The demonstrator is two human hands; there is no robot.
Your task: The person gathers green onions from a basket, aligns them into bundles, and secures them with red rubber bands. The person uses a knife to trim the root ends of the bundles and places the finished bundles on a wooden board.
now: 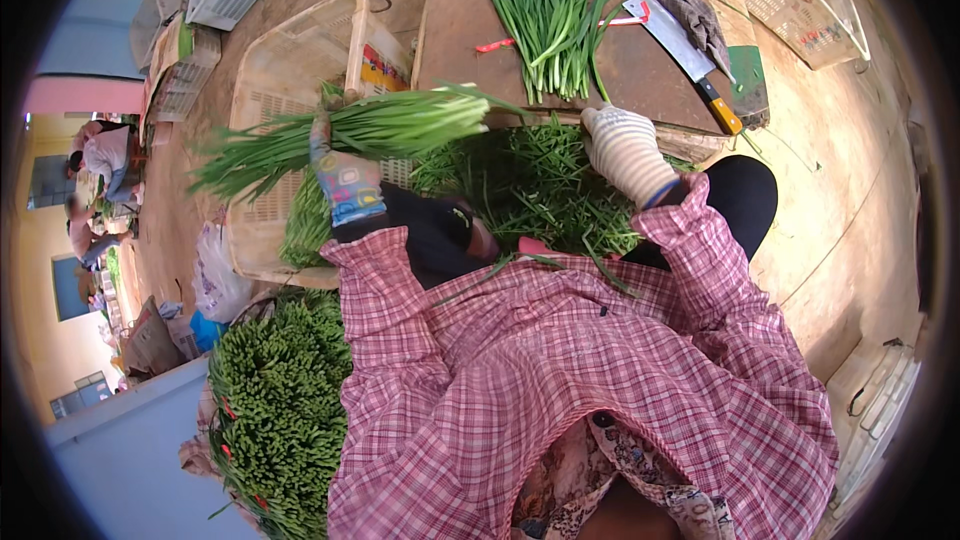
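Observation:
My left hand (330, 154), in a patterned sleeve cuff, grips a thick bunch of long green leaves like garlic chives (405, 120). Its pale cut ends point right and the leaf tips hang left over a cream plastic crate (259, 101). My right hand (626, 154) wears a striped knit glove. Its fingers are closed at the table's near edge on the lower end of a single green stalk (600, 82). Beyond it a loose pile of the same leaves (551, 15) lies on a brown board table (465, 22), over a red tie strip (495, 46).
A cleaver (671, 34) lies right of the pile, near a grey cloth (690, 11). Loose trimmings (540, 187) fill the space below the table. A large bundle of green stalks (285, 405) stands at lower left. Two people (105, 157) are far left.

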